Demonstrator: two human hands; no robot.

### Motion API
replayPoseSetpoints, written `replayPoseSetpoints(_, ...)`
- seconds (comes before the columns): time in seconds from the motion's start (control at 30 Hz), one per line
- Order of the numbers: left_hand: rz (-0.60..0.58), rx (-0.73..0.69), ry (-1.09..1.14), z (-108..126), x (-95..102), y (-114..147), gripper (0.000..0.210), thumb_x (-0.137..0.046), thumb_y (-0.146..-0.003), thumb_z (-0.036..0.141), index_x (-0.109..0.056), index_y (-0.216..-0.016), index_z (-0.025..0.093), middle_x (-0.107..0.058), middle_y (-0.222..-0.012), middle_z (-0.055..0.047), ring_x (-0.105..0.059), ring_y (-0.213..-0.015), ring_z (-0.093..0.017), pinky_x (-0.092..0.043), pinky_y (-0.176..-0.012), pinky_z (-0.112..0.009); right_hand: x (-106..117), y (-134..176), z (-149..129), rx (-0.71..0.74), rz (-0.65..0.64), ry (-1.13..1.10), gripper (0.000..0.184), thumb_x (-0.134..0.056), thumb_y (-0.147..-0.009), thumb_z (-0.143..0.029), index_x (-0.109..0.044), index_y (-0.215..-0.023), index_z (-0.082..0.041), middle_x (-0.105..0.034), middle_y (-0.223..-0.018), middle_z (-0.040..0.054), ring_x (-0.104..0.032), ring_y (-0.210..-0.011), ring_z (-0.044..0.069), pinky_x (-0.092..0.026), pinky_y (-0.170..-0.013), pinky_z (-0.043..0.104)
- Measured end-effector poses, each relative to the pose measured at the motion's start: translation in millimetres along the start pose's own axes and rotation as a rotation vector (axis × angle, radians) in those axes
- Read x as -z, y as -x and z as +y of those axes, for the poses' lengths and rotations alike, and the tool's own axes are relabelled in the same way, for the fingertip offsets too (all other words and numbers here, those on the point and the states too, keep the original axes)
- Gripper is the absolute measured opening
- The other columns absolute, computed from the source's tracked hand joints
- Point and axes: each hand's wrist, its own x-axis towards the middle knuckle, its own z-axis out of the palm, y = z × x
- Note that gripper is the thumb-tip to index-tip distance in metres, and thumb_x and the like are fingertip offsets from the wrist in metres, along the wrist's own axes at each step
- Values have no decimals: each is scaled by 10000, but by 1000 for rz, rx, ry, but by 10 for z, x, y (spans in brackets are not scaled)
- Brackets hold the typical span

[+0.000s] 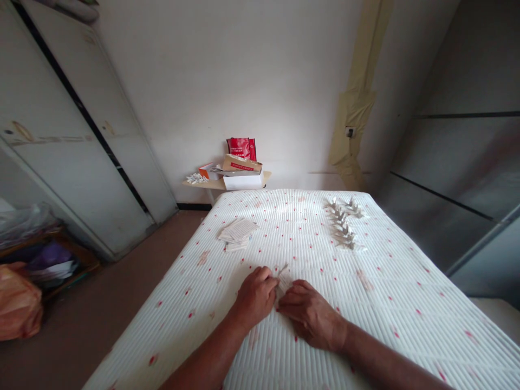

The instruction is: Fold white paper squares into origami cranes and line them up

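A small folded piece of printed paper [285, 278] is between my two hands, low over the white quilted mattress [292, 238]. My left hand [257, 295] closes on its left edge, fingers bent. From the right, my right hand [312, 314] grips the paper's lower part, and its fingers cover some of the folds. Further off to the left lies a loose stack of printed paper sheets [238, 232]. On the far right of the mattress several folded paper cranes [343, 227] stand close together in a cluster.
Behind the mattress, a small table [215, 184] carries a white box [244, 181], cardboard, a red bag [241, 148] and a pile of small white pieces [197, 178]. Sliding cupboard doors [89, 124] are on the left. An orange plastic bag [18, 303] sits by a low shelf.
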Motion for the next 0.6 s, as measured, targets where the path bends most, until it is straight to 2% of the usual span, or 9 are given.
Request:
replayPoseSetpoints(0.1,2,44,-5,42,-2,-10,149,-481,-823,178,-623,-783,195,-525,-800,-27,-495,-812,-161,-403,-736,-283,43,29,120,-49,141,-152,251,-463,-761,-71,-628,-889,-210,-656,-861,36,-574,-865,168,-415,-824,322)
replayPoseSetpoints(0.17,3,76,-21,84,-3,-13,87,-549,-797,238,-624,-786,195,-535,-816,-30,-503,-822,-175,-405,-745,-307,97,2,273,-233,374,-225,245,-425,-786,-79,-622,-869,-197,-652,-869,50,-588,-844,160,-450,-764,296)
replayPoseSetpoints(0.2,3,89,-31,108,-3,-12,78,-580,-778,259,-624,-790,196,-540,-824,-32,-505,-827,-182,-405,-745,-317,124,-30,353,-320,457,-260,216,-435,-790,-104,-618,-861,-194,-646,-858,51,-594,-812,158,-462,-736,288)
replayPoseSetpoints(0.23,3,100,-41,132,-2,-11,82,-601,-762,268,-624,-794,197,-543,-831,-34,-507,-831,-188,-405,-743,-323,148,-73,428,-371,486,-305,178,-460,-782,-130,-617,-838,-192,-641,-820,41,-597,-766,153,-469,-704,279)
replayPoseSetpoints(0.33,14,124,-72,197,-4,-5,59,-590,-765,232,-624,-803,203,-552,-838,-35,-509,-832,-191,-405,-736,-331,169,-249,570,-408,449,-462,117,-498,-754,-159,-611,-774,-184,-624,-771,14,-591,-721,136,-473,-671,250)
replayPoseSetpoints(0.4,33,117,-69,227,-13,-5,74,-566,-775,195,-627,-815,208,-561,-847,-36,-511,-842,-193,-407,-753,-343,138,-372,596,-402,349,-525,137,-496,-733,-124,-621,-754,-177,-621,-745,5,-584,-688,123,-464,-639,228)
replayPoseSetpoints(0.5,66,65,-39,251,-43,-2,126,-513,-808,170,-631,-838,205,-588,-911,-49,-511,-892,-202,-414,-787,-363,74,-509,592,-371,159,-438,197,-498,-672,-41,-642,-697,-175,-624,-729,-7,-576,-679,113,-449,-653,219)
replayPoseSetpoints(0.6,36,13,-26,271,-78,36,176,-467,-827,139,-630,-860,197,-618,-917,-56,-527,-893,-204,-428,-779,-370,54,-577,594,-386,79,-324,224,-502,-638,4,-641,-665,-168,-613,-717,-12,-562,-673,107,-433,-650,209)
